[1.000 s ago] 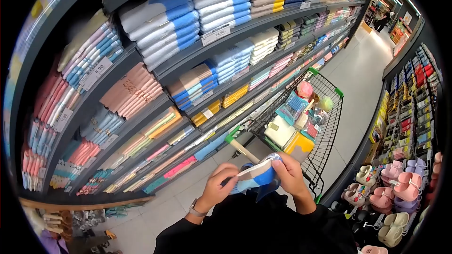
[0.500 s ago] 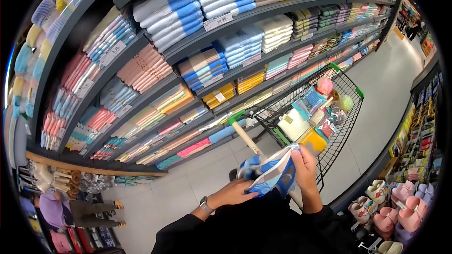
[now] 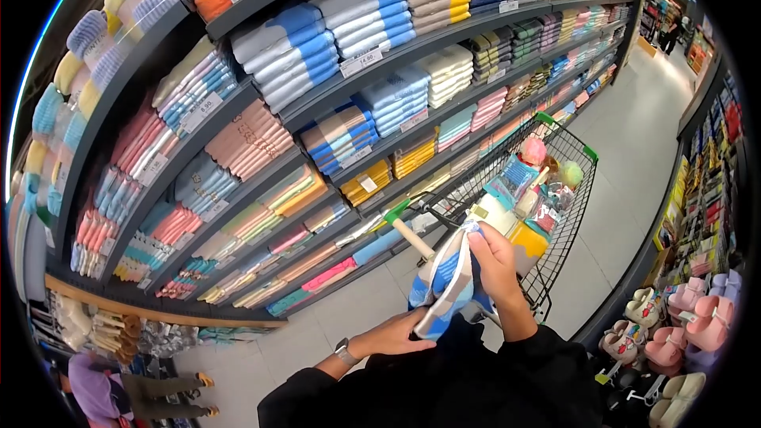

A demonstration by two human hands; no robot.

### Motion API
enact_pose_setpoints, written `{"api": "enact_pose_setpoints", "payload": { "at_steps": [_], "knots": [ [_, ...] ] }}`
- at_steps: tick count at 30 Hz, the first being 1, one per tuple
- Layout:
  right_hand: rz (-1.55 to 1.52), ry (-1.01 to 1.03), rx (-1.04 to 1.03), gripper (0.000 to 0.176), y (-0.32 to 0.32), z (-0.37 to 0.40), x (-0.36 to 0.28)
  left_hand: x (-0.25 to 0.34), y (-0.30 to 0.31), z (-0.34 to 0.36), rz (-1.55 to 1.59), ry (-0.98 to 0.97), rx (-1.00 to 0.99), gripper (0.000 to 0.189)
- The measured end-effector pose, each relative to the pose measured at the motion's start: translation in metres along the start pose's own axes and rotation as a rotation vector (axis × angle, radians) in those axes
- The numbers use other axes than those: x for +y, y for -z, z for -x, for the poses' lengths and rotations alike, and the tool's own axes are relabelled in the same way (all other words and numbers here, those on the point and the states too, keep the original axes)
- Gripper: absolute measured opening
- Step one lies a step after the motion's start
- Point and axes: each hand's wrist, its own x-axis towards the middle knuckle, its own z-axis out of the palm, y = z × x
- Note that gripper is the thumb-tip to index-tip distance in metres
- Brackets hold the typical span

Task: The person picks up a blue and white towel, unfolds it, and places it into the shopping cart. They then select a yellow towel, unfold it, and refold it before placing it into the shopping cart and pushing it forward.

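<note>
I hold a folded towel (image 3: 445, 281) with blue, white and beige blocks, upright in front of my chest. My right hand (image 3: 495, 257) grips its top edge, fingers curled over the cloth. My left hand (image 3: 396, 334) supports the lower corner from below, a watch on its wrist. Just beyond the towel stands a black wire shopping cart (image 3: 571, 214) with green corners and a wooden handle, filled with several packaged goods.
Grey shelves (image 3: 317, 103) stacked with folded towels and price tags run along the left. A rack of slippers (image 3: 682, 317) lines the right side. The tiled aisle (image 3: 634, 135) stretches ahead. Another person (image 3: 103, 388) stands at lower left.
The towel has turned more upright and risen slightly. My right hand moved to its top edge while my left slid under the bottom corner. The view shifted a little left.
</note>
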Motion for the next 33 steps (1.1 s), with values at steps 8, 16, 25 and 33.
{"api": "enact_pose_setpoints", "payload": {
  "at_steps": [8,16,25,33],
  "knots": [
    [0.165,0.072,0.055,0.019,-0.023,-0.005,-0.006,-0.051,0.025,0.035,-0.342,-0.121,0.132,0.015],
    [0.450,0.203,0.232,0.021,0.003,-0.051,0.008,-0.023,0.136,0.103,-0.661,-0.170,0.721,0.006],
    [0.377,0.165,0.146,0.023,-0.012,-0.071,0.040,0.044,0.206,0.137,-1.108,-0.116,0.878,0.016],
    [-0.006,0.290,-0.048,0.021,-0.038,-0.006,-0.062,0.101,0.200,0.188,-1.134,-0.144,1.127,0.026]
  ]
}}
